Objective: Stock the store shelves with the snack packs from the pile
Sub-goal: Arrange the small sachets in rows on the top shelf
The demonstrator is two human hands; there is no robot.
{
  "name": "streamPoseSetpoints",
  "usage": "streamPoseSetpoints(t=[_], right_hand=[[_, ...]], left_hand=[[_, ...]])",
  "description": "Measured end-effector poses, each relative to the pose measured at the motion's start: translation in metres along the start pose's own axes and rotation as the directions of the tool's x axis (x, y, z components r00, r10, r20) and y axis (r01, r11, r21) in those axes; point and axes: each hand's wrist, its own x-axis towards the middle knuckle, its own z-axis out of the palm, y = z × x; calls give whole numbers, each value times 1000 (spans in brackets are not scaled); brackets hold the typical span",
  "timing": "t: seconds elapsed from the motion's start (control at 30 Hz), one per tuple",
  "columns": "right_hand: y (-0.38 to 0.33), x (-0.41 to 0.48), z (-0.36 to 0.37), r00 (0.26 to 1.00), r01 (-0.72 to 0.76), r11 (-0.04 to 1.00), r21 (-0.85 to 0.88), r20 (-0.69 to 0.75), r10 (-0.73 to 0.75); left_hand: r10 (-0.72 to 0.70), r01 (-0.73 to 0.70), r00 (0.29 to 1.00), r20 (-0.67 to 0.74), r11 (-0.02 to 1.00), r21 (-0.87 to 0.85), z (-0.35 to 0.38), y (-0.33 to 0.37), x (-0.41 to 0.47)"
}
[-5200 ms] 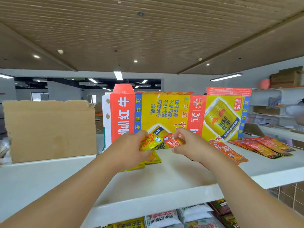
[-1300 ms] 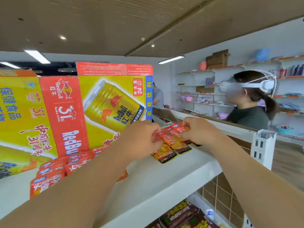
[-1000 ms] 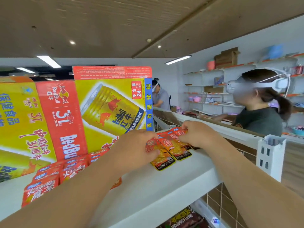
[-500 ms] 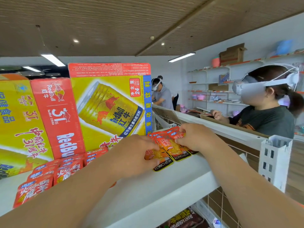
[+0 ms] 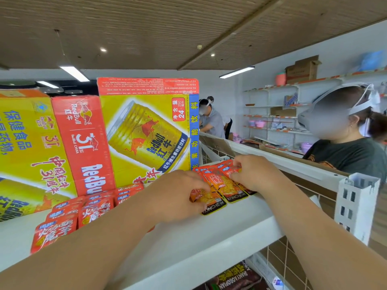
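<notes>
Since a second ago my left hand [image 5: 178, 195] and right hand [image 5: 251, 174] have kept pinching the fanned snack packs [image 5: 222, 185]. The packs now lie at centre-right of the frame, on the white shelf [image 5: 209, 237]. I judge this batch nearly placed.

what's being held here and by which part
The fanned orange KONCHEW snack packs on the white shelf: the right hand pinches their top ends, and the left hand grips their left edge.
</notes>
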Motion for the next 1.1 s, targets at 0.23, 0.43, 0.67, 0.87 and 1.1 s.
streamPoseSetpoints(t=[0.23, 0.43, 0.67, 0.87, 1.1], right_hand=[[-8, -6, -7, 989, 101, 995, -10, -104, -102], [-38, -13, -27, 956, 252, 967, 37, -167, -242], [-130, -15, -42, 872, 481, 866, 138, -179, -456], [-250, -26, -47, 745, 667, 718, 199, -187, -641], [-404, -71, -55, 549, 816, 475, 328, -185, -815]], left_hand=[[-56, 55, 998, -37, 998, -22, -7, -4, -2], [-117, 129, 982, -146, 988, 78, -41, -10, -13], [-231, 257, 936, -267, 964, 66, -95, -35, -82], [-449, 510, 838, -310, 846, 154, -154, -73, -182], [-712, 804, 592, -377, 558, 208, -213, -104, -333]])
